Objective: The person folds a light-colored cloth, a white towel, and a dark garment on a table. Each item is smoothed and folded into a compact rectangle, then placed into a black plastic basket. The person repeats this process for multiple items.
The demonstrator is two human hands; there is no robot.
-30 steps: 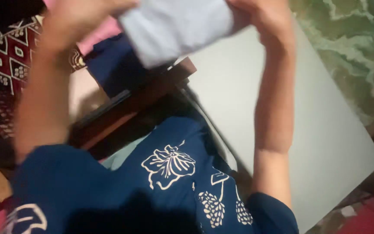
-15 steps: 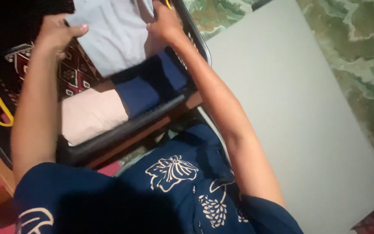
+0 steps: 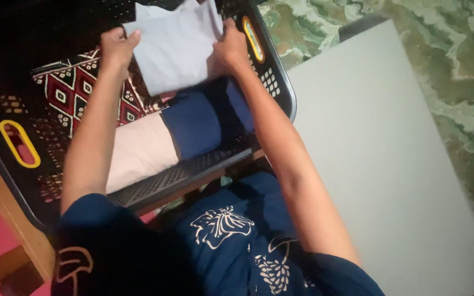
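Observation:
Both my hands hold a folded pale grey-white cloth over a black plastic laundry basket. My left hand grips the cloth's left edge. My right hand grips its right edge, close to the basket's yellow handle. Inside the basket lie a folded navy blue cloth, a folded light pink cloth and a red patterned cloth beneath the held one.
A white board-like table top lies to the right of the basket. Green marbled floor shows beyond it. Another yellow handle marks the basket's left wall. A wooden frame runs at the lower left.
My hands have carried the pale cloth from in front of me over the table's edge to the left and down into the basket. The view has swung left, showing more of the basket.

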